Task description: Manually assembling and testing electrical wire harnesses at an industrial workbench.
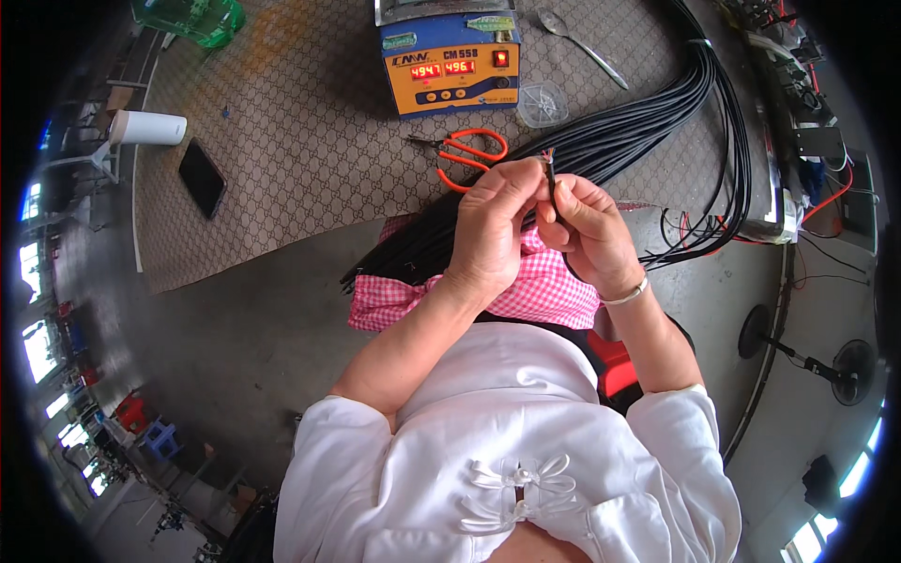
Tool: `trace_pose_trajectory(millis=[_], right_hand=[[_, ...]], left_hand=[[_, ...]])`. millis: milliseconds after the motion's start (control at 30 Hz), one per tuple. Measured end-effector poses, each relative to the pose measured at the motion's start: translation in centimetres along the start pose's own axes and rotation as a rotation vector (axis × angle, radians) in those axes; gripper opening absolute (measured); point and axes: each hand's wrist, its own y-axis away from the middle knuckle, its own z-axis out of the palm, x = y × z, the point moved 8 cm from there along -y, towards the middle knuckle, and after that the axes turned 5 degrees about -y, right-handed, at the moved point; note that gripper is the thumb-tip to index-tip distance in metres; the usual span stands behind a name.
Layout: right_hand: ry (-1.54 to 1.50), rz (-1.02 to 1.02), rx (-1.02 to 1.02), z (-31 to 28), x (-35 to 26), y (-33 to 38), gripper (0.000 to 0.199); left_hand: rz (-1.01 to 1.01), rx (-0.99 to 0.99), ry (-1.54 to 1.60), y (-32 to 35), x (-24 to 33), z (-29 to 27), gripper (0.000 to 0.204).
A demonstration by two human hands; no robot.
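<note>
A: Quick, how's this best handled?

B: Big stuff 1st. Brown patterned table cover (pixel 300 131), w/ the orange-and-blue metal box (pixel 422 96) on it as landmark. Long bundle of thin black cables (pixel 648 117) runs R of the box and sweeps round to its near side; I'd let it lie slack so nothing tugs.

A: Tools?

B: Orange-handled metal scissors (pixel 454 143), just in front of the box. Prob. OK parked there.

A: And the piece itself?

B: Slim black round cable end (pixel 551 184), near side of the box, a bit R, held up. Best pinched close under the tip, IMO. Smallest: fine multicoloured wires (pixel 548 153) poking out its top; go gently, one at a time, else they could kink or snap.

A: Hands?

B: Both near side of box, raised. L hand (pixel 495 208): mostly closed, thumb + index pinching at the cable's upper end; can't tell if on sheath or wires. R hand (pixel 596 227): fingers curled, thumb pressed on the cable, gripping it lower.
</note>
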Motion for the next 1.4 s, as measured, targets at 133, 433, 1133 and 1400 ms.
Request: trace_pose_trajectory(millis=[133, 433, 1133, 1400], right_hand=[[0.012, 0.011, -0.002, 0.1, -0.1, 0.1, 0.018], [-0.015, 0.011, -0.012, 0.2, -0.1, 0.0, 0.019], [0.078, 0.171, -0.046, 0.4, -0.4, 0.6, 0.020], [0.045, 0.160, -0.069, 0.2, -0.3, 0.4, 0.020]], left_hand=[[-0.041, 0.010, 0.010, -0.2, 0.3, -0.2, 0.020], [-0.088, -0.084, 0.081, -0.3, -0.1, 0.3, 0.018], [-0.378, -0.172, -0.117, -1.4, 0.9, -1.0, 0.016], [-0.393, -0.224, 0.046, -1.0, 0.1, -0.9, 0.010]])
